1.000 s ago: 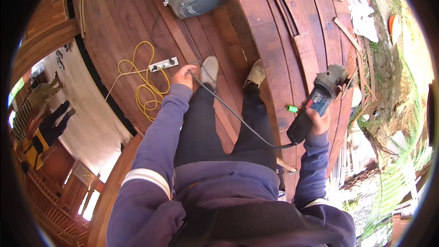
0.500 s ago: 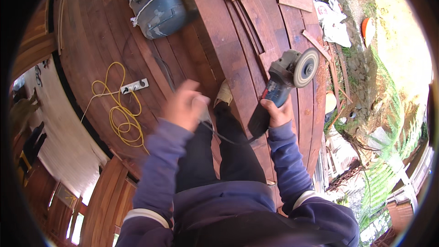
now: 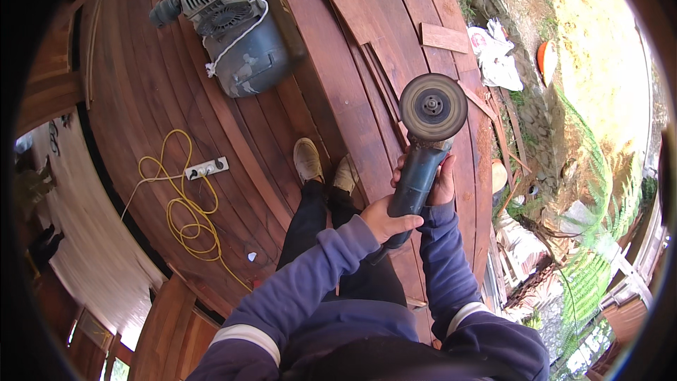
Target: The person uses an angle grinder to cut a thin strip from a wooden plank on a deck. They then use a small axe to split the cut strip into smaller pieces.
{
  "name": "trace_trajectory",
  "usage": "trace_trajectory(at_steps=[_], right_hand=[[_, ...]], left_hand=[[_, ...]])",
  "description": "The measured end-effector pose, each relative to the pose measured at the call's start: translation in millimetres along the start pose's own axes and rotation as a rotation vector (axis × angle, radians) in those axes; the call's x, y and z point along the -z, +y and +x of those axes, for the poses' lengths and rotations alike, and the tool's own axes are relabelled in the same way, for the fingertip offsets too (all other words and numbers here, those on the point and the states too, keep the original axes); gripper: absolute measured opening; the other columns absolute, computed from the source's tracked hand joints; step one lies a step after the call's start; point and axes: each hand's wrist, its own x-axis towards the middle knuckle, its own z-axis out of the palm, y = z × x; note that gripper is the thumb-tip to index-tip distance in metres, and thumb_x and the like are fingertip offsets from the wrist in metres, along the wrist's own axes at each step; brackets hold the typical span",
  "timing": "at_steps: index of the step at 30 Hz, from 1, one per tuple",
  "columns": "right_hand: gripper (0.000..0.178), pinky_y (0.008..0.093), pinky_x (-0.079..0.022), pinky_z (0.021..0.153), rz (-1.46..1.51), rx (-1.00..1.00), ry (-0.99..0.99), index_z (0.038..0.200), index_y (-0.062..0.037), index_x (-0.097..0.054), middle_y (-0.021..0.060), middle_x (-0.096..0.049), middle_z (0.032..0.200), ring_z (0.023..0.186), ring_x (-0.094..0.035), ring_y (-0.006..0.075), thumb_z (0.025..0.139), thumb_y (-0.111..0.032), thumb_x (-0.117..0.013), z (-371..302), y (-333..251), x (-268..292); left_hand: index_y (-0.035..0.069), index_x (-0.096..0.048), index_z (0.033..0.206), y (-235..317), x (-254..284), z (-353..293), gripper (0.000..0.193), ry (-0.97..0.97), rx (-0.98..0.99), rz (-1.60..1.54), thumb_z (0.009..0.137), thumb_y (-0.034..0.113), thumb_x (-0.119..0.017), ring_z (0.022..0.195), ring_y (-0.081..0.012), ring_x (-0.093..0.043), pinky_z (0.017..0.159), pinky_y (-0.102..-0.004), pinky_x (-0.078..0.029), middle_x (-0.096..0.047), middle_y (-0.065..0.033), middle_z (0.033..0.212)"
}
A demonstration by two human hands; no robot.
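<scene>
And there it was: the angle grinder [image 3: 413, 182], held out in front of the person, above the raised planks [image 3: 338, 92]. Nearest of all, the left grip [image 3: 388, 221] was wrapped around the grinder's tail end, its thumb laid across the casing. Just ahead, the right grip [image 3: 444, 182] was clamped on the grinder from the right side, closer to its head. Both were firmly engaged, then! The grinder's long axis was aimed away from the person with a slight lean to the right, and at its far end the disc [image 3: 433, 106] was turned face-up, beyond both grips; of the two, the right was set nearer to it. Left of the grinder, the shoes [image 3: 308, 161] were planted, and farther left a power strip [image 3: 207, 168] was seen. Beyond the grinder, a loose board [image 3: 444, 38] was laid; an air compressor [image 3: 250, 63] was parked far to its left, and a white bag [image 3: 497, 63] was slumped to its right.
</scene>
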Motion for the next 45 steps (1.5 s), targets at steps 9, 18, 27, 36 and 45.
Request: trace_trajectory(at_steps=[9,18,27,36,45], right_hand=[[0.087,0.0455,-0.063,0.08,-0.35,0.016,0.314,0.134,0.0029,-0.057,0.0208,-0.07,0.111,0.092,-0.074,0.0329,0.102,-0.077,-0.04,5.3,-24.4,36.9],[0.05,0.0366,-0.06,0.063,-0.685,0.003,0.395,0.114,-0.0004,-0.067,0.0113,-0.071,0.086,0.071,-0.073,0.0245,0.094,-0.045,-0.076,41.0,-74.4,67.9],[0.039,0.0328,-0.057,0.08,-1.563,-0.033,0.167,0.11,0.0015,-0.073,0.0055,-0.077,0.097,0.086,-0.072,0.0161,0.079,-0.018,-0.087,74.8,-150.6,77.9],[0.04,0.0322,-0.056,0.081,-1.715,-0.258,0.232,0.108,0.0011,-0.073,0.0046,-0.075,0.096,0.084,-0.068,0.0146,0.077,-0.018,-0.089,79.7,-141.3,85.1],[0.041,0.0323,-0.056,0.083,-1.742,-0.293,0.184,0.11,0.0004,-0.071,0.004,-0.075,0.098,0.088,-0.069,0.014,0.077,-0.016,-0.089,83.7,-146.8,90.0]], left_hand=[[0.001,-0.053,0.13,-24.9,-16.8,42.6,0.074,0.307,0.096,0.647,0.075,0.036,-0.089,0.109,-0.0424,-0.072,0.095,-0.0454,-0.056,-0.072,-0.0277,0.113],[0.0,-0.059,0.129,-72.1,-27.3,118.0,0.065,0.347,0.046,0.616,0.078,0.03,-0.088,0.108,-0.0349,-0.072,0.094,-0.0412,-0.056,-0.073,-0.0193,0.112],[0.002,-0.068,0.114,78.6,187.2,211.5,0.028,0.764,-0.219,0.17,0.108,0.029,-0.06,0.082,-0.0159,-0.072,0.069,-0.0304,-0.061,-0.074,-0.008,0.103],[0.001,-0.071,0.112,128.5,230.2,282.0,0.037,0.791,-0.4,0.358,0.103,0.037,-0.069,0.067,-0.0168,-0.072,0.055,-0.0316,-0.055,-0.076,-0.01,0.088],[0.0,-0.071,0.112,132.8,237.7,282.1,0.033,0.735,-0.347,0.459,0.102,0.031,-0.072,0.066,-0.0181,-0.073,0.055,-0.0325,-0.056,-0.076,-0.0115,0.087]])
